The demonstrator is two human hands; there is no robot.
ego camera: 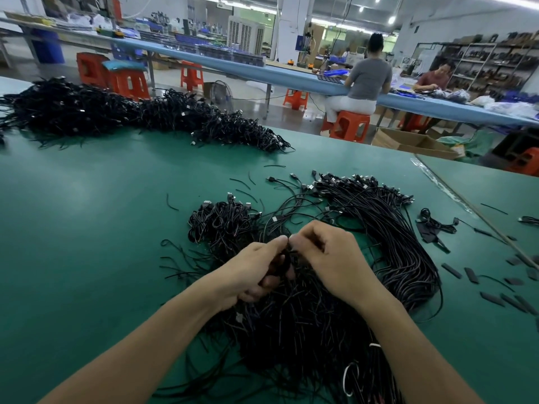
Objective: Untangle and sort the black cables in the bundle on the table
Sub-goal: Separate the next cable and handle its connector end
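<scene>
Both hands meet over the cable bundle (291,322) on the bench (87,214): left hand (256,272) and right hand (326,252) pinch a black cable loop (285,262) (its ends are hidden). Right of the bundle lie straighter cables (393,228) and flat black strips (451,270); far behind it, a larger heap (116,112).

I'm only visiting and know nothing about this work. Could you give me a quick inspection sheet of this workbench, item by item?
Surface: green table.
Job's things: tangled bundle under the hands; straightened bundle to its right, plugs at the far end; small looped heap to its left.
Clutter: short black strips at the right; wire offcuts scattered about.
Hands: left hand grips strands of the tangled bundle; right hand pinches strands beside it.
Cables: large black pile at the table's far left.
Surroundings: blue bench with two seated people, orange stools, cardboard box, shelves.
</scene>
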